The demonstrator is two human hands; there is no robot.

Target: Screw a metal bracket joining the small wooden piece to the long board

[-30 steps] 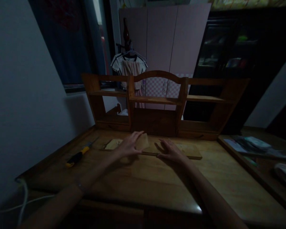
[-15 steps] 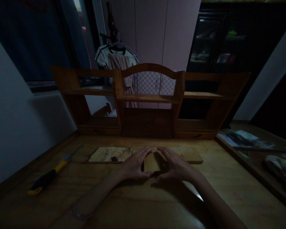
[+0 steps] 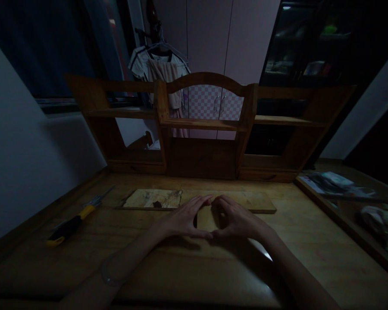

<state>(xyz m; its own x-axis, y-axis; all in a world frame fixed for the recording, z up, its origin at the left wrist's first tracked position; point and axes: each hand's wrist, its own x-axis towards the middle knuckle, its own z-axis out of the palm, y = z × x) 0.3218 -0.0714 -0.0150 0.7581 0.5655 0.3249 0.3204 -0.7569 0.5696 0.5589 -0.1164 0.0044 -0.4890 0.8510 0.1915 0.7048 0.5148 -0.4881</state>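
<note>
Two bare hands close around a small tan piece [image 3: 208, 219], the grip of the left hand [image 3: 183, 219] and the right hand [image 3: 237, 217] grasping it between fingers and thumbs, at the near side of a long board [image 3: 258, 201]. The hands hide part of that board, whose left end carries a ragged pale patch [image 3: 151, 199] with a dark spot. Left of it, a yellow-and-black-handled tool [image 3: 73, 228] lies aslant on the worktop [image 3: 181, 275], well apart from the hands. Behind the board, a wooden shelf unit [image 3: 202, 125] blocks the far side, with hanging clothes [image 3: 168, 71] and a pink cupboard [image 3: 207, 38] beyond. Crumpled cloth [image 3: 380, 224] lies far right.
</note>
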